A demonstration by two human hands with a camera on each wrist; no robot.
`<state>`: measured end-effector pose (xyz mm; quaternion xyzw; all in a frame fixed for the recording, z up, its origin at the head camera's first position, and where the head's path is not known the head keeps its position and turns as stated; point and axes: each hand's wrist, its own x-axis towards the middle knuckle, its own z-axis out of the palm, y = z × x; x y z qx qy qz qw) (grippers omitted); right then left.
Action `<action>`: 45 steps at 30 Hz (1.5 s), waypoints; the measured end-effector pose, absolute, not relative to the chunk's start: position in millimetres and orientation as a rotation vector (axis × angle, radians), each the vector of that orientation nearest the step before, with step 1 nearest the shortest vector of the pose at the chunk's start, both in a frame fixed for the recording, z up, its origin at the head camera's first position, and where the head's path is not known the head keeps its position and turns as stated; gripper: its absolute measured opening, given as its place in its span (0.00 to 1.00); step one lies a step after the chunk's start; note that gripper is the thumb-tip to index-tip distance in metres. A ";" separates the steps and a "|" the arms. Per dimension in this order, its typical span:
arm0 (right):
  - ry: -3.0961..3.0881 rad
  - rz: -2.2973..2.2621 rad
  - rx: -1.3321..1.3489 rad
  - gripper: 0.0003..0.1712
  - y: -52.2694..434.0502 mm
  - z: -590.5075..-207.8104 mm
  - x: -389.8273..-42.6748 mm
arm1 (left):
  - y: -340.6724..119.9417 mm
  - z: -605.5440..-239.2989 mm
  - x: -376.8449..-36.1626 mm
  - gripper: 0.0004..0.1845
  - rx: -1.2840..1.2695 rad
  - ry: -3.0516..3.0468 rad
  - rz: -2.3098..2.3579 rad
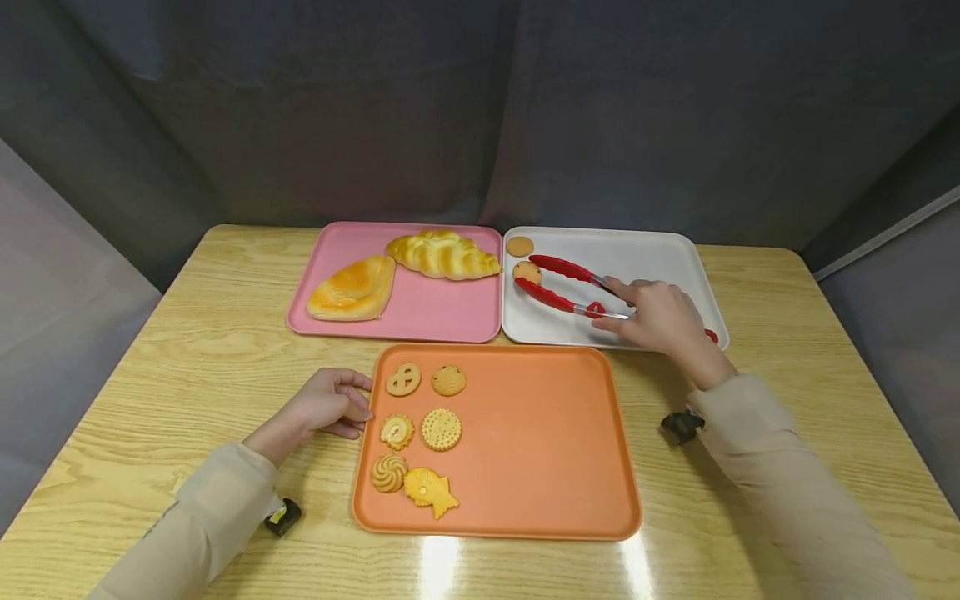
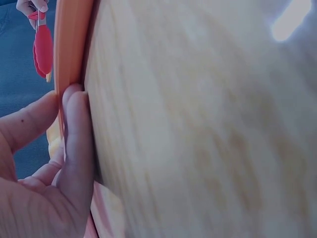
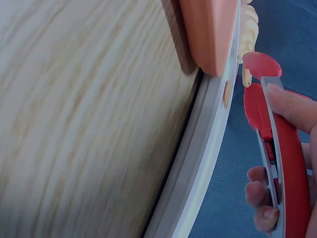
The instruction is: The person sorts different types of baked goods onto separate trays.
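My right hand point(image 1: 660, 317) grips a pair of red-and-silver tongs point(image 1: 555, 295) over the white tray point(image 1: 637, 250). Between the tong tips is a round chocolate-chip cookie point(image 1: 527, 272). A plain round biscuit point(image 1: 520, 246) lies behind it in the tray's back left corner. At the left edge of the orange tray point(image 1: 540, 433), my left hand point(image 1: 333, 404) pinches the rim, the thumb point(image 2: 29, 121) on one side and fingers on the other. Several cookies lie at that tray's left side, among them a pretzel-shaped one point(image 1: 403, 379), a swirl point(image 1: 389, 472) and a fish point(image 1: 431, 491).
Behind the orange tray, a pink tray point(image 1: 435, 312) abuts the white one. It holds a flat golden pastry point(image 1: 352, 289) and a braided bread point(image 1: 444, 255). Dark curtains point(image 1: 360, 117) rise behind the wooden table point(image 1: 180, 350).
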<state>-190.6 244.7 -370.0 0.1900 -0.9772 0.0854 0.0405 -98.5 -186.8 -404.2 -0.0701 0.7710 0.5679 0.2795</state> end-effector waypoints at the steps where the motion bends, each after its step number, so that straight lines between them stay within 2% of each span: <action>1: -3.009 0.263 0.566 0.39 243.8 -370.0 -191.3 | -186.7 -404.3 -98.4 0.24 -0.188 2.069 1.523; 25: -3.129 0.366 0.407 0.43 238.8 -370.5 -193.1 | -184.0 -401.4 -98.2 0.24 -0.177 2.081 1.513; 45: -2.958 0.331 0.591 0.41 241.5 -363.2 -155.0 | -184.7 -400.5 -97.1 0.24 -0.187 2.090 1.501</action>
